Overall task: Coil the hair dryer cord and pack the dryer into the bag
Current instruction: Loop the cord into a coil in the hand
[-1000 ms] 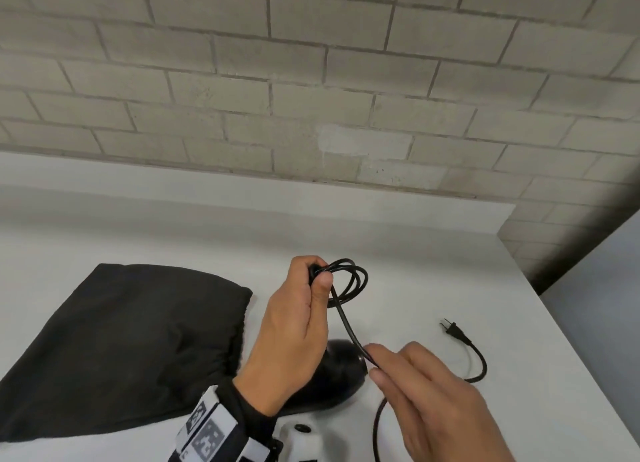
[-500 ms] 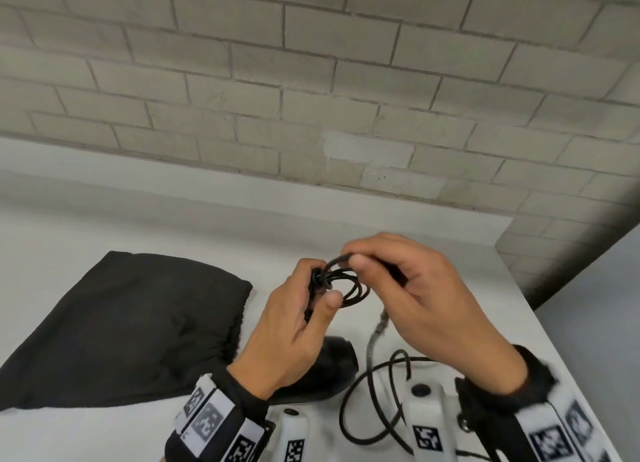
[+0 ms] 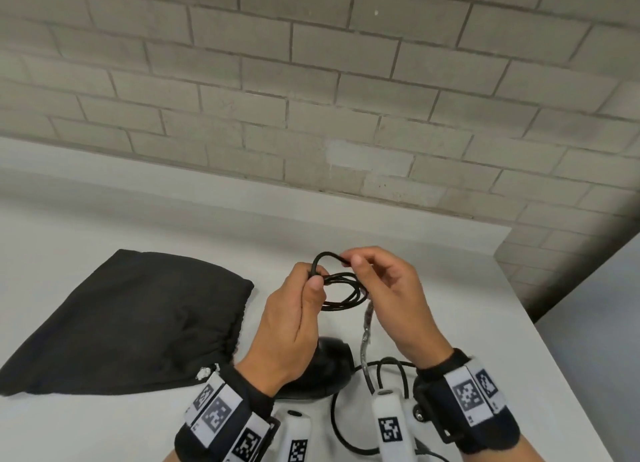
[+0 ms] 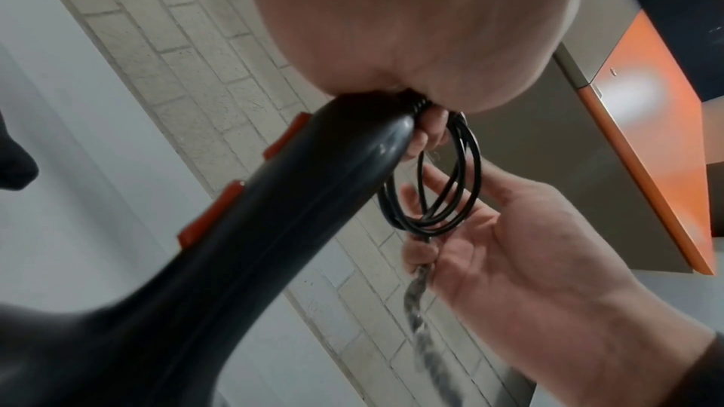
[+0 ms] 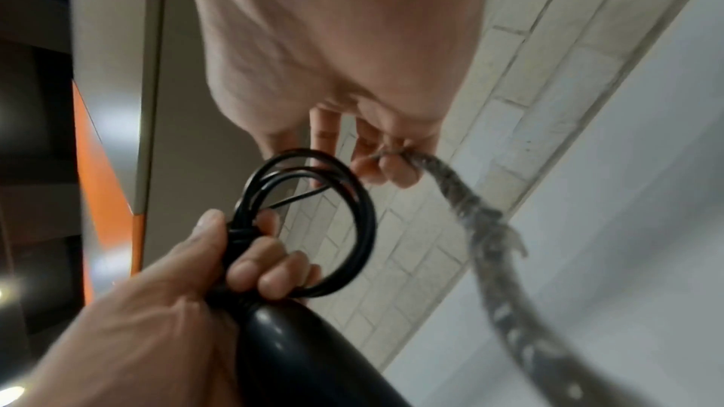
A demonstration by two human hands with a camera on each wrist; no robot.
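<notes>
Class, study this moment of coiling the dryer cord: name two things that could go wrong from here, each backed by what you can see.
1. The coil is held only where the left hand pinches it by the dryer handle; a slack pinch could let the loops spring apart.
2. Much cord still lies looped on the table under the right hand; drawn up quickly, it may tangle or kink.

Bare utility or lab-type room. Painted brick wall (image 3: 311, 90) behind a plain white table (image 3: 450, 274). Orange-and-grey cabinet (image 4: 642, 122) nearby.
</notes>
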